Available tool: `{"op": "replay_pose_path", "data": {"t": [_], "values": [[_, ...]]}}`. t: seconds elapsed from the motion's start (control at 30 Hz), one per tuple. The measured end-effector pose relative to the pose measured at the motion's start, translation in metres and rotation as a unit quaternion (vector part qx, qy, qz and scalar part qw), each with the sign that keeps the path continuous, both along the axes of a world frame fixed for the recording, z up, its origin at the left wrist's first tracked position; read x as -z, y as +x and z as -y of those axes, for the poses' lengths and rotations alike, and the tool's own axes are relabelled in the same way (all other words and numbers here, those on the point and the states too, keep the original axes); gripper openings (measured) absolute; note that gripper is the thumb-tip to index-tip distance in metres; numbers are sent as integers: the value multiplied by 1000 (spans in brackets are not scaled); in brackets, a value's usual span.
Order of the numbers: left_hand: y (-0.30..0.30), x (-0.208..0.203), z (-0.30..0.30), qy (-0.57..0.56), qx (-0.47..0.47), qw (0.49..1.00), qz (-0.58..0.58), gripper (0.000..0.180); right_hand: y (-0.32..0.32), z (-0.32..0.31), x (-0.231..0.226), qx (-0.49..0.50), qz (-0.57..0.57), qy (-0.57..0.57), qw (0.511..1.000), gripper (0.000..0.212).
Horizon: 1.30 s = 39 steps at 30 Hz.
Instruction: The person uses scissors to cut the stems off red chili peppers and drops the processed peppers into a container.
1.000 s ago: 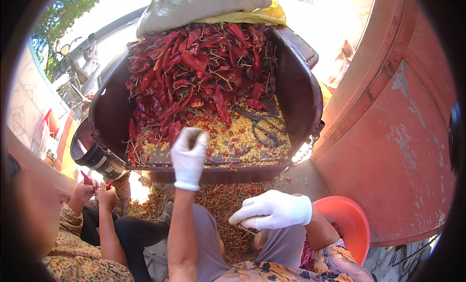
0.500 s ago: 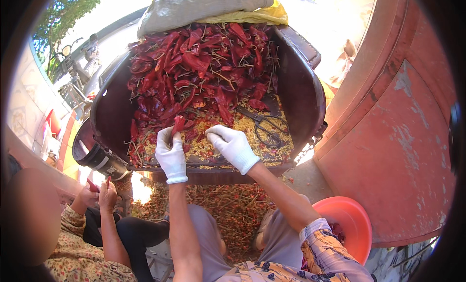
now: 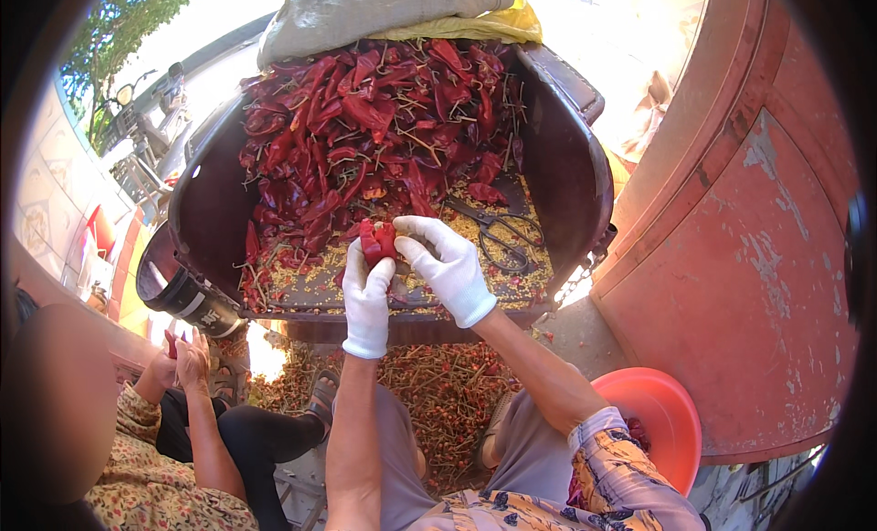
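Observation:
My left hand (image 3: pixel 367 298), in a white glove, is closed on a red dried chili pepper (image 3: pixel 376 242), which it holds up with its broken end facing me. My right hand (image 3: pixel 446 268), gloved too, meets it from the right, thumb and forefinger pinched at the pepper's edge. Both hands are over the near edge of a dark cart bed (image 3: pixel 566 157). Beyond them lies a big heap of red dried chilies (image 3: pixel 365 120) with pale stems. Black-handled scissors (image 3: pixel 498 234) rest on the scattered yellow seeds, right of my hands.
A person (image 3: pixel 164 440) sits at my left, a red chili in their hands. An orange-red basin (image 3: pixel 667 421) with chilies stands by my right side. Stems and scraps (image 3: pixel 434 394) cover the ground between my feet. A black bucket (image 3: pixel 196 303) hangs near the cart's left corner; a red metal door (image 3: pixel 731 284) is at right.
My left hand has moved right and up with the chili, turning it toward me. My right hand has shifted slightly and now touches the same chili.

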<state>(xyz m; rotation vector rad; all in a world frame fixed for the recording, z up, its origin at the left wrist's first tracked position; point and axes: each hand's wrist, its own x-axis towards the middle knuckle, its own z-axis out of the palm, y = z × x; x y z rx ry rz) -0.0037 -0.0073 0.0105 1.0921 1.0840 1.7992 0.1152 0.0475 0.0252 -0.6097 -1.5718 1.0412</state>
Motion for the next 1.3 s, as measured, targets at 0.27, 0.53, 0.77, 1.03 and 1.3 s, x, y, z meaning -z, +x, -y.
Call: {"op": "replay_pose_path", "data": {"t": [0.27,0.53,0.77,1.03,1.3], "values": [[4,10,-5,-42,-41,998,20,20,11,-3,-6,39,52,42,997,19],[0,15,-3,-54,-69,988,-127,20,21,-7,-12,47,217,181,958,22],[0,17,-4,-34,-68,983,-165,18,22,-10,-4,84,284,249,922,21],[-6,6,5,-97,49,994,-20,14,23,-9,-7,-172,-20,-319,932,8],[-3,-2,7,-151,120,978,83,14,20,-15,5,-170,-132,-387,897,9]]}}
